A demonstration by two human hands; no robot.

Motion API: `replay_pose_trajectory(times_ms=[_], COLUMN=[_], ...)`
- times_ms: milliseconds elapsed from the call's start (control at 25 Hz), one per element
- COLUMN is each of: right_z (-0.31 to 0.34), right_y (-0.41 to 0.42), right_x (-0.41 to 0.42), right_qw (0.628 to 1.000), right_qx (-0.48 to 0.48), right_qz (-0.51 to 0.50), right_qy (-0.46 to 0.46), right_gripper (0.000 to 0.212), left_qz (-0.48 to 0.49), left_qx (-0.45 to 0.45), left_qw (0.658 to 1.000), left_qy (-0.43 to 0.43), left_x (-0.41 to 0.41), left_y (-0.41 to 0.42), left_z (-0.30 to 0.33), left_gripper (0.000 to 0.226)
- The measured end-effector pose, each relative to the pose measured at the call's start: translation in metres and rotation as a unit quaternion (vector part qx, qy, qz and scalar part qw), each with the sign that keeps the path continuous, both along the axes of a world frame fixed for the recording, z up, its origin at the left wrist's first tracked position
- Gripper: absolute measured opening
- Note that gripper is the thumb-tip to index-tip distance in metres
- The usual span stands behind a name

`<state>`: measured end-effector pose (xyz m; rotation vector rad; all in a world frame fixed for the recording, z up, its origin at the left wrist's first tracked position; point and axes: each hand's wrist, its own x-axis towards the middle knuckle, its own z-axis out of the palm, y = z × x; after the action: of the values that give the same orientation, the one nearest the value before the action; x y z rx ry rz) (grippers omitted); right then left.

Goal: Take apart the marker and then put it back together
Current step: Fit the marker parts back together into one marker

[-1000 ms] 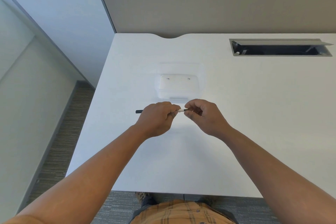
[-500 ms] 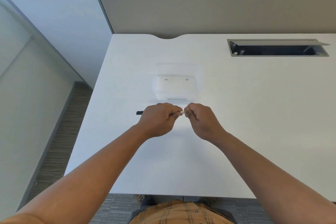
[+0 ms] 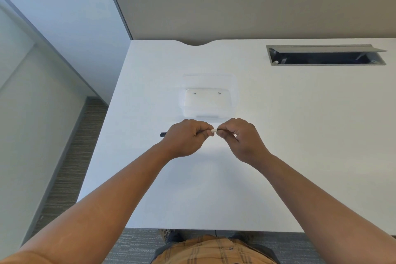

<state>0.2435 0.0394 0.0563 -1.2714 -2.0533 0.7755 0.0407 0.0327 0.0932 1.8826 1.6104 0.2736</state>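
Note:
A thin marker is held level above the white desk. My left hand grips its barrel; only the black rear end sticks out to the left and a short white section shows between the hands. My right hand pinches something small at the marker's right end with thumb and forefinger. That piece is hidden by the fingers. The two hands nearly touch.
A clear plastic tray lies on the desk just beyond the hands. An open cable hatch is set in the desk at the far right. A grey partition stands behind the desk. The desk's left edge drops to carpet.
My right hand has moved left until its fingertips meet the marker's white end. A thin tip seen between the hands a second ago is now covered.

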Motion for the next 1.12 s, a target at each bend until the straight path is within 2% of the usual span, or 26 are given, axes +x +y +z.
replay_pose_trajectory(times_ms=[80, 160, 200, 240, 360, 520, 600, 680, 760, 800, 880, 960, 1040, 1080, 1120], right_z=[0.005, 0.013, 0.014, 0.014, 0.010, 0.004, 0.001, 0.004, 0.010, 0.013, 0.012, 0.009, 0.007, 0.004, 0.002], right_y=[-0.002, -0.002, -0.002, -0.003, -0.005, -0.004, -0.005, -0.007, -0.009, -0.009, -0.009, -0.009, -0.007, -0.006, -0.005], right_x=[-0.003, -0.005, -0.005, -0.005, -0.002, 0.000, -0.002, -0.005, -0.008, -0.008, -0.007, -0.004, 0.000, 0.000, -0.001], right_qw=[0.992, 0.955, 0.946, 0.950, 0.980, 0.998, 0.999, 0.989, 0.941, 0.923, 0.943, 0.982, 0.998, 0.999, 0.999], right_qx=[-0.121, -0.276, -0.305, -0.297, -0.175, -0.032, -0.018, -0.130, -0.310, -0.354, -0.305, -0.169, -0.056, -0.032, -0.052], right_qz=[-0.016, -0.019, -0.012, -0.007, -0.021, 0.003, -0.009, -0.039, -0.053, -0.050, -0.044, -0.039, -0.003, 0.009, 0.006], right_qy=[0.038, 0.103, 0.108, 0.099, 0.089, 0.053, 0.036, 0.055, 0.125, 0.141, 0.123, 0.071, 0.012, -0.003, 0.006], right_gripper=[0.024, 0.035, 0.037, 0.035, 0.007, 0.010, 0.012, 0.021, 0.032, 0.035, 0.033, 0.020, 0.014, 0.016, 0.020], left_qz=[-0.024, -0.043, -0.045, -0.041, -0.026, -0.008, -0.002, -0.018, -0.039, -0.043, -0.034, -0.013, -0.001, -0.001, -0.002], left_qx=[0.022, 0.032, 0.028, 0.021, -0.004, -0.030, -0.019, -0.002, -0.001, -0.006, -0.024, -0.041, -0.053, -0.051, -0.044], left_qw=[0.999, 0.998, 0.998, 0.998, 0.999, 0.999, 1.000, 1.000, 0.998, 0.998, 0.999, 0.999, 0.997, 0.997, 0.998], left_qy=[0.017, 0.033, 0.034, 0.032, 0.019, -0.016, -0.019, 0.012, 0.039, 0.043, 0.028, -0.014, -0.050, -0.053, -0.046], left_x=[0.001, 0.000, -0.001, -0.001, -0.005, -0.005, -0.001, 0.002, 0.004, 0.004, 0.003, 0.001, 0.000, 0.000, 0.001], left_y=[-0.001, -0.001, -0.002, -0.002, -0.001, -0.001, -0.003, -0.004, -0.005, -0.005, -0.005, -0.002, 0.000, 0.000, 0.000], left_z=[0.002, 0.002, 0.001, 0.001, 0.000, -0.001, 0.000, 0.001, 0.001, 0.001, -0.001, -0.003, -0.004, -0.003, -0.002], left_gripper=[0.025, 0.026, 0.026, 0.026, 0.025, 0.025, 0.024, 0.025, 0.026, 0.026, 0.026, 0.025, 0.024, 0.024, 0.024])
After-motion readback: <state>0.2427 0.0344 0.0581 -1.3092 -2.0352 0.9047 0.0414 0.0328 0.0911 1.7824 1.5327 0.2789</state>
